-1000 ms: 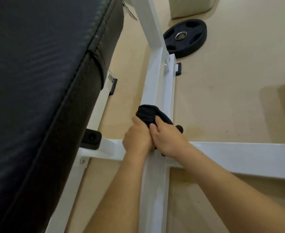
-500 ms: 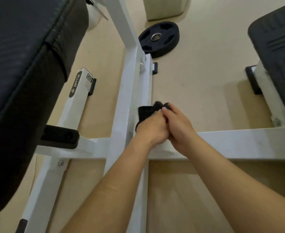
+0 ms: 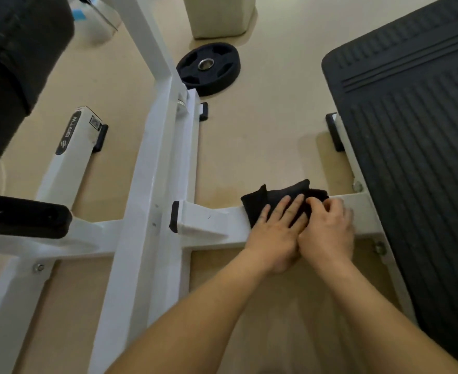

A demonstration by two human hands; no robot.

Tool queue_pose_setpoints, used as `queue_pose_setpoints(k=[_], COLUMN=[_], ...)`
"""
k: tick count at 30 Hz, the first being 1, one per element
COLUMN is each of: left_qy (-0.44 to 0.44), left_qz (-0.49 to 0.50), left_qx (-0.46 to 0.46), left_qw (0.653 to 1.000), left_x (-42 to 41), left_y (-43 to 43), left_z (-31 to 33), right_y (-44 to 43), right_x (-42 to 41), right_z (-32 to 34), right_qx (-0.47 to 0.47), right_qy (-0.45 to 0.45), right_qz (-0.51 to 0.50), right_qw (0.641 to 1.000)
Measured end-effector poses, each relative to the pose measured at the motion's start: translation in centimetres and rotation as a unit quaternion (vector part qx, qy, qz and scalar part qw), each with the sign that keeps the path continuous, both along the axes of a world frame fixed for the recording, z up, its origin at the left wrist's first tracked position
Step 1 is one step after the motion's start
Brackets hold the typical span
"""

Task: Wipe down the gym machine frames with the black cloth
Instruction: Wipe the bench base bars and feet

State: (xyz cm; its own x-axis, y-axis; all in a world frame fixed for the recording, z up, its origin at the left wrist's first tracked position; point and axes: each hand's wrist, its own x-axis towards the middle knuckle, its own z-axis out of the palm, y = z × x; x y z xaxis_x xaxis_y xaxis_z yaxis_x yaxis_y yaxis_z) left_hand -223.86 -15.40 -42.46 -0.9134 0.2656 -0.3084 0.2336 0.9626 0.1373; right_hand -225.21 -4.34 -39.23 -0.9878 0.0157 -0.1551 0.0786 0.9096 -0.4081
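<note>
The cloth [image 3: 281,202] now lies on the white crossbar [image 3: 217,225], close to its right end, just beside the ribbed black platform [image 3: 416,163]. Half a second ago it was bunched at the joint where that crossbar meets the long white rail [image 3: 152,184]; both hands have slid it to the right, well away from the joint. The short stub with its black end cap [image 3: 174,220], which the hands covered before, is now in plain sight.

The left hand [image 3: 275,233] has changed shape too. It was balled over the cloth earlier, and now its fingers [image 3: 290,207] lie straight and spread, pressing the cloth flat against the top of the bar. The right hand [image 3: 329,229] sits touching the left, its fingers curled and gripping the cloth's right-hand part (the fingertips dig into the fabric near the bar's end). The cloth is more spread out than before, with one corner sticking up at its left edge and a fold rising behind the fingers.

A black weight plate [image 3: 208,66] lies on the tan floor [image 3: 271,125] beyond the rail, as it did earlier, and a black padded seat [image 3: 14,58] fills the upper left corner.
</note>
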Motion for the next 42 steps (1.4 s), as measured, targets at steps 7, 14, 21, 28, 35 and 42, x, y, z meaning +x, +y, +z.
queue_pose_setpoints(k=[7, 14, 21, 28, 35, 42], left_qy=[0.014, 0.065, 0.084, -0.015, -0.035, 0.058], left_qz=[0.127, -0.066, -0.007, 0.117, -0.076, 0.096], left_qx=[-0.102, 0.009, -0.049, -0.048, 0.145, 0.201], left_qw=[0.987, 0.996, 0.995, 0.992, 0.986, 0.973], left_x=[3.3, -1.5, -0.2, 0.6, 1.8, 5.5], left_y=[-4.7, 6.3, -1.2, -4.6, 2.4, -4.5], left_z=[-0.7, -1.8, -1.6, -0.4, 1.7, 3.5], right_y=[-6.3, 2.8, -1.5, -4.4, -1.3, -3.8], right_x=[2.8, 2.3, 1.5, -1.8, -2.6, -2.5], right_z=[-1.7, -0.8, -1.0, 1.2, 0.4, -4.4], right_qx=[0.027, 0.173, 0.042, 0.031, -0.151, 0.006], right_qy=[-0.098, -0.095, -0.154, -0.123, 0.007, -0.005], right_qz=[0.178, 0.002, 0.05, 0.139, 0.046, 0.222], right_qw=[0.979, 0.98, 0.986, 0.982, 0.987, 0.975])
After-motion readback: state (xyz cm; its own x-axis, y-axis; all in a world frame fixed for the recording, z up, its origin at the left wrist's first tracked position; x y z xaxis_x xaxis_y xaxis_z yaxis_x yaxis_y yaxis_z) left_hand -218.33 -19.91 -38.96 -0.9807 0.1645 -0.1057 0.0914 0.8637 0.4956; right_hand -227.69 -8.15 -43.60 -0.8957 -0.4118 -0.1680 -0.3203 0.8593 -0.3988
